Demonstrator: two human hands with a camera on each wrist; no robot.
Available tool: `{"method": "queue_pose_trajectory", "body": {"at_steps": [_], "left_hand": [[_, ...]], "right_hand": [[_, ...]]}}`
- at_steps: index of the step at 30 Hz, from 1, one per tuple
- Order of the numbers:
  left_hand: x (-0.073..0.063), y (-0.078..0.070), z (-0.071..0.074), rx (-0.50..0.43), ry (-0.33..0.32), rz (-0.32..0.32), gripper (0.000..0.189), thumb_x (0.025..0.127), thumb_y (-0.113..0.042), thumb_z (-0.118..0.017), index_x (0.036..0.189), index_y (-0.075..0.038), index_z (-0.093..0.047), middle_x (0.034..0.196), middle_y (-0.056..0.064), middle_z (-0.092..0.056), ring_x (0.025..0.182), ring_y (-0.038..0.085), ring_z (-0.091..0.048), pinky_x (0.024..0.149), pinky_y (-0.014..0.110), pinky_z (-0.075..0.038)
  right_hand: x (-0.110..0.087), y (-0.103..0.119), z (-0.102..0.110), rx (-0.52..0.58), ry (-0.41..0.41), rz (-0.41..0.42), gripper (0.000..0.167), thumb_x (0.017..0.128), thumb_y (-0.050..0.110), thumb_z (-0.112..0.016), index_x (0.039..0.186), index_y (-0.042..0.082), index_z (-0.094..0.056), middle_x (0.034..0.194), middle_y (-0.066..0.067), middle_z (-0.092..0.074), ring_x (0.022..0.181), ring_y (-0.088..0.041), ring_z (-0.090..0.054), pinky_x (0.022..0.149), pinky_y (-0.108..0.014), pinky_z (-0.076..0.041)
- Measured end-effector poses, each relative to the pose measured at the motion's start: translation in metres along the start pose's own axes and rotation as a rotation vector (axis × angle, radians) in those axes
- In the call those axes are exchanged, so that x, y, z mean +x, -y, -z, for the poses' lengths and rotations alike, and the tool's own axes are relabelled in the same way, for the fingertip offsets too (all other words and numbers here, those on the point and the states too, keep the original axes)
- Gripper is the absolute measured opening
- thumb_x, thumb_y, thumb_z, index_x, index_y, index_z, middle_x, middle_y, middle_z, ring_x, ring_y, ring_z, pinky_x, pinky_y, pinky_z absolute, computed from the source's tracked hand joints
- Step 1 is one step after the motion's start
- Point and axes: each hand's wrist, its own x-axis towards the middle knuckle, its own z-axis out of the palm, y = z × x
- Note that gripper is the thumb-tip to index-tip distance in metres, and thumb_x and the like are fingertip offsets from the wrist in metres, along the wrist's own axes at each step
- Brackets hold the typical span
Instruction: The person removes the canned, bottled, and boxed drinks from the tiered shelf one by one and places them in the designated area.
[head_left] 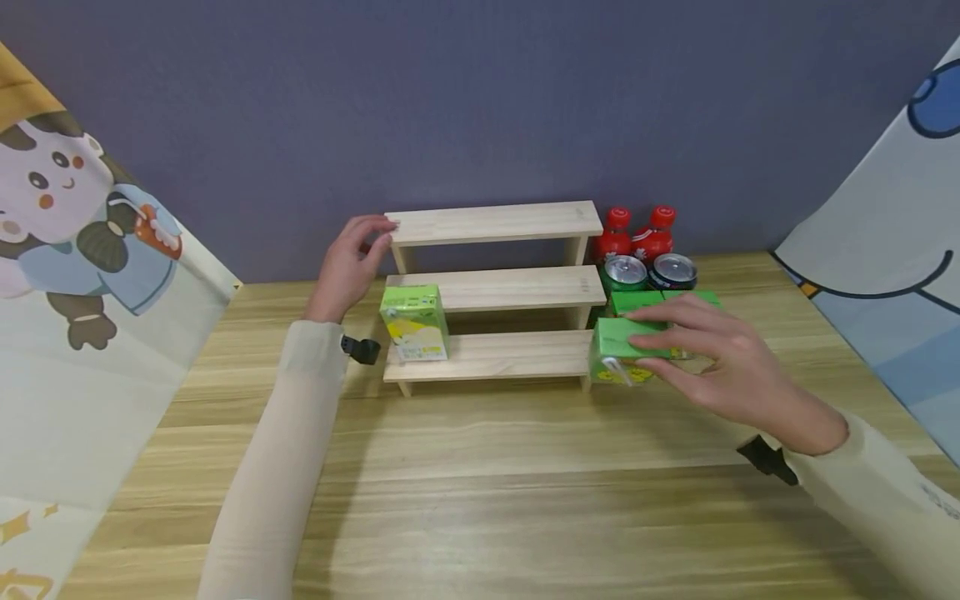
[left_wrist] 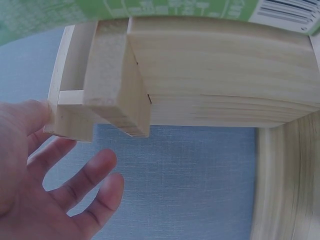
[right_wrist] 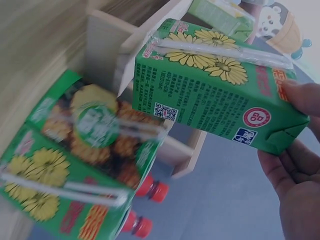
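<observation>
A three-step wooden shelf [head_left: 495, 287] stands against the blue-grey back wall. My left hand [head_left: 352, 262] holds the left end of its top step between thumb and forefinger; in the left wrist view the other fingers [left_wrist: 95, 182] are spread loosely. On the right, my right hand [head_left: 712, 358] pinches a green drink carton [right_wrist: 215, 85] with yellow flowers and a straw on its side. This carton is beside the right end of the lowest step, tilted in the right wrist view. A lemon-yellow and green drink carton [head_left: 416, 323] stands upright at the left of the lowest step.
Right of the shelf stand two red-capped bottles [head_left: 652, 233], two cans [head_left: 672, 271] and more green cartons [right_wrist: 65, 185], partly hidden by my right hand in the head view. The wood-grain table [head_left: 525, 500] stretches in front. Cartoon-printed panels [head_left: 97, 225] flank both sides.
</observation>
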Motion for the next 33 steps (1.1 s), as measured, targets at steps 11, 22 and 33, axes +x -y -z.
{"method": "queue_pose_trajectory", "body": {"at_steps": [11, 22, 33], "left_hand": [[0.001, 0.001, 0.001, -0.013, -0.012, -0.017, 0.033, 0.100, -0.030, -0.048, 0.126, -0.015, -0.059, 0.133, 0.000, -0.047, 0.105, 0.020, -0.051, 0.088, 0.037, -0.043], [0.001, 0.001, 0.000, -0.005, -0.006, -0.006, 0.034, 0.100, -0.033, -0.047, 0.127, -0.017, -0.059, 0.133, -0.002, -0.047, 0.101, 0.019, -0.052, 0.086, 0.037, -0.043], [0.001, -0.002, -0.001, -0.006, -0.003, 0.010, 0.033, 0.100, -0.032, -0.047, 0.127, -0.017, -0.059, 0.133, -0.002, -0.047, 0.100, 0.018, -0.051, 0.085, 0.036, -0.043]], "right_hand": [[-0.030, -0.004, 0.009, -0.047, -0.015, -0.025, 0.044, 0.092, 0.047, -0.057, 0.089, 0.008, -0.076, 0.104, -0.008, -0.067, 0.102, -0.016, -0.055, 0.105, -0.027, -0.030], [-0.047, -0.017, 0.006, -0.070, 0.037, -0.126, 0.022, 0.080, 0.031, -0.076, 0.095, 0.014, -0.076, 0.111, -0.003, -0.066, 0.108, -0.018, -0.054, 0.106, -0.026, -0.028], [-0.058, -0.026, -0.006, -0.086, 0.109, -0.270, 0.038, 0.065, 0.004, -0.085, 0.098, 0.018, -0.074, 0.115, 0.002, -0.064, 0.109, -0.017, -0.052, 0.107, -0.028, -0.026]]}}
